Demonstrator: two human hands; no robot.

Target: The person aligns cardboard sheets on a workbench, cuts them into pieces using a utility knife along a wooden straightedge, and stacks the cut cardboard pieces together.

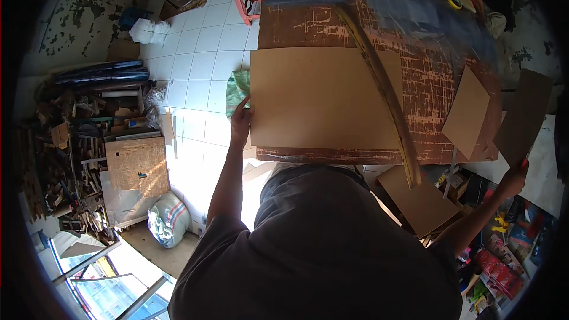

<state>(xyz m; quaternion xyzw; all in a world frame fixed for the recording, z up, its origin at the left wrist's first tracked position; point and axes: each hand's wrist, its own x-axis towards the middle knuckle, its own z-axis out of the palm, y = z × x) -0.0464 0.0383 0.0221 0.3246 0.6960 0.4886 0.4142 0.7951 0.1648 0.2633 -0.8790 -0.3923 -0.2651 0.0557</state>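
Note:
A large tan board (320,98), thin and flat like hardboard or cardboard, lies on a worn reddish-brown table (427,101). At its left edge is my left hand (240,120), fingers closed on the border. Across the board's right part lies a long, narrow, yellow-brown strip (385,86), its near end jutting past the table's front. Out to the right, my right hand (515,179) grips the lower end of a darker brown panel (524,118), held up off the table. Between that panel and the strip, a smaller tan piece (467,112) rests at the table's right side.
Clear plastic sheeting (409,6) covers the table's far side. A pink stool (246,3) stands beyond the left corner, a green cloth (236,90) beside the board. Scrap wood (71,166) and a stuffed sack (169,219) fill the left. Another person (496,0) is at far right.

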